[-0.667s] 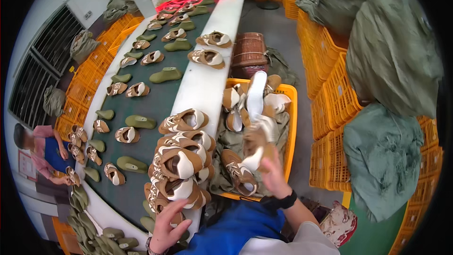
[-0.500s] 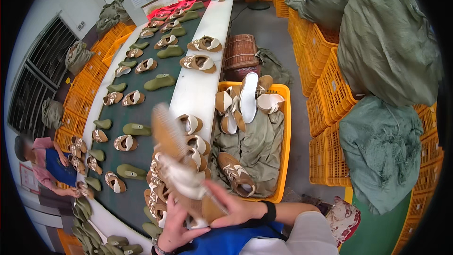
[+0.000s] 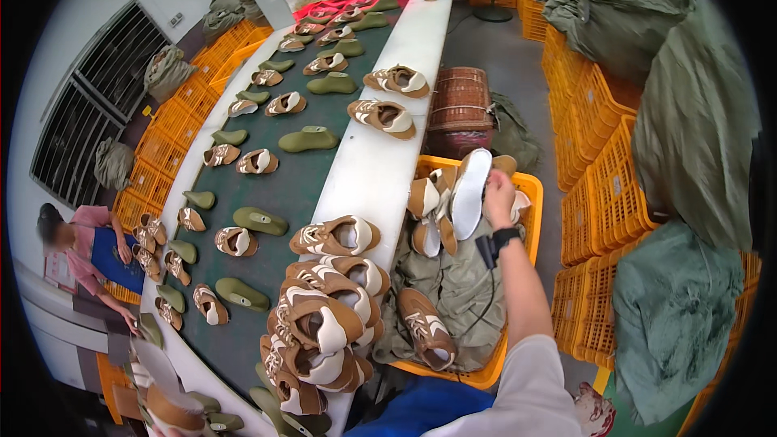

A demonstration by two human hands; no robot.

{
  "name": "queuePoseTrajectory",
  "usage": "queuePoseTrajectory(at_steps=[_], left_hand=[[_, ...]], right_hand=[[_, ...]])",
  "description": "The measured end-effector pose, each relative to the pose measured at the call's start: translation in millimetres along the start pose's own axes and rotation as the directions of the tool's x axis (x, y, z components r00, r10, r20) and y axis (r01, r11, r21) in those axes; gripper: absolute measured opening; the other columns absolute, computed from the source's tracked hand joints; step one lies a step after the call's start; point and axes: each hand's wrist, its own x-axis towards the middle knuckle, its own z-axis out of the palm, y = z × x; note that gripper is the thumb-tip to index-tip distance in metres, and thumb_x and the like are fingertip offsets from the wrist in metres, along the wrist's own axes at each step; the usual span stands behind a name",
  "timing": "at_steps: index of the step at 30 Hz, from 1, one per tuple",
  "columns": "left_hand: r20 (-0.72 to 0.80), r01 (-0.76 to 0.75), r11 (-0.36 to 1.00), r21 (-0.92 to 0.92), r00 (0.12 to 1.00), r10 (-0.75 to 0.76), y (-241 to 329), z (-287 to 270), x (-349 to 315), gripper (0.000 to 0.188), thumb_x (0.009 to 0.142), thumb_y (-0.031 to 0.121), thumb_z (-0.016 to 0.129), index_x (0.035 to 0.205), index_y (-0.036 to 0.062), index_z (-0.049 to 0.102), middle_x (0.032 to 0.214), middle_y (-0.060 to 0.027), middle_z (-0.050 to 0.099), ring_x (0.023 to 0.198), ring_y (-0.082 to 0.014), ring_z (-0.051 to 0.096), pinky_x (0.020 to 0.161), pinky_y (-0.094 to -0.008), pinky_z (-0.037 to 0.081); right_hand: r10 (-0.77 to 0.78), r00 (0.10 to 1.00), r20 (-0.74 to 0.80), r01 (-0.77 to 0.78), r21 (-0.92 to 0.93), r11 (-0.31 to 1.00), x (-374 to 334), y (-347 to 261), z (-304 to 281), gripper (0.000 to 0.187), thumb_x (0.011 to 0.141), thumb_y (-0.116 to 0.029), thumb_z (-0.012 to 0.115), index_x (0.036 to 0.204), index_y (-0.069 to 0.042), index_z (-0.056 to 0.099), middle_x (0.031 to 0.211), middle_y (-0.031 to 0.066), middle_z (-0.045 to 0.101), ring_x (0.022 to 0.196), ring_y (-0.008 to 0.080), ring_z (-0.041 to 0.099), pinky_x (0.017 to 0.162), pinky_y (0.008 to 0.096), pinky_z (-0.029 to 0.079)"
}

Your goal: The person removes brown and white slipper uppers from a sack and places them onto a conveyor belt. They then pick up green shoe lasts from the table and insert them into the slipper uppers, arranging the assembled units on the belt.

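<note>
My right hand (image 3: 500,197), a black band at its wrist, reaches into the yellow crate (image 3: 530,231). Its fingers are closed on a brown-and-white sneaker (image 3: 518,204) there, which the hand partly covers. Beside it a sneaker stands with its white sole (image 3: 470,194) showing. At the lower left rim, fingertips of my left hand (image 3: 166,430) show under a blurred brown sneaker (image 3: 174,409) that they hold; the rest of that hand is out of frame. A heap of similar sneakers (image 3: 328,320) is piled on the white table edge between my hands.
A dark green conveyor (image 3: 303,182) carries sneakers and green shoe lasts (image 3: 308,139). Across it, a person in a blue apron (image 3: 113,259) reaches toward the lasts. Stacked yellow crates (image 3: 579,113) and cloth-covered bundles (image 3: 676,307) line the right side. A wicker basket (image 3: 459,101) stands behind the crate.
Both hands held footwear over the heap. My left hand has carried it to the lower left; my right hand has let go and reached into the crate. The view has shifted.
</note>
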Motion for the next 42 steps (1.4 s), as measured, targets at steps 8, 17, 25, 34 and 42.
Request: queuePoseTrajectory(at_steps=[8,17,25,34,42], left_hand=[[-0.101,0.242,0.948,-0.205,0.958,-0.267,-9,-43,-4,0.057,0.083,0.002,0.063,0.134,0.0039,0.038,0.128,-0.018,0.047,0.112,-0.0301,0.051,0.091,-0.0446,0.045],[0.054,-0.266,0.961,-0.07,0.961,0.27,33,-19,53,0.057,0.088,0.014,0.06,0.139,0.0116,0.034,0.141,-0.0179,0.037,0.121,-0.0338,0.045,0.095,-0.0443,0.044],[0.298,-0.214,0.749,-0.627,0.822,0.484,94,13,107,0.079,0.08,0.021,0.069,0.144,0.0081,0.024,0.14,-0.0227,0.034,0.118,-0.0333,0.047,0.093,-0.0397,0.044],[0.841,-0.087,0.853,-0.515,0.144,0.522,197,11,105,0.059,0.068,0.003,0.07,0.122,-0.0037,0.049,0.101,-0.0117,0.062,0.088,-0.0194,0.06,0.076,-0.0279,0.048],[0.607,-0.007,0.776,-0.631,0.619,0.499,144,-21,110,0.044,0.081,0.023,0.063,0.111,-0.008,0.054,0.1,-0.0104,0.062,0.087,-0.0197,0.058,0.079,-0.0312,0.045]], right_hand=[[0.238,0.84,0.487,0.1,-0.572,0.814,66,-8,18,0.081,0.08,-0.039,0.062,0.142,-0.004,0.025,0.14,0.0242,0.037,0.129,0.0402,0.035,0.106,0.0424,0.031],[0.215,0.558,0.802,0.171,-0.364,0.915,-2,-29,12,0.066,0.068,-0.031,0.074,0.122,-0.009,0.044,0.108,0.0235,0.059,0.102,0.0367,0.057,0.087,0.0399,0.045],[-0.622,0.631,0.463,0.509,0.358,0.783,-92,-245,-97,0.056,0.064,-0.014,0.079,0.114,-0.015,0.053,0.116,0.0146,0.05,0.108,0.0351,0.05,0.09,0.0444,0.043],[-0.947,0.179,-0.266,0.548,0.826,-0.128,-198,-394,-55,0.037,0.074,-0.016,0.067,0.103,-0.018,0.044,0.123,0.011,0.043,0.12,0.0384,0.042,0.097,0.0614,0.037],[-0.643,0.582,0.497,0.361,0.551,0.752,-84,-276,31,0.045,0.078,-0.013,0.06,0.122,-0.007,0.053,0.122,0.0122,0.052,0.115,0.0336,0.046,0.096,0.0388,0.041]])
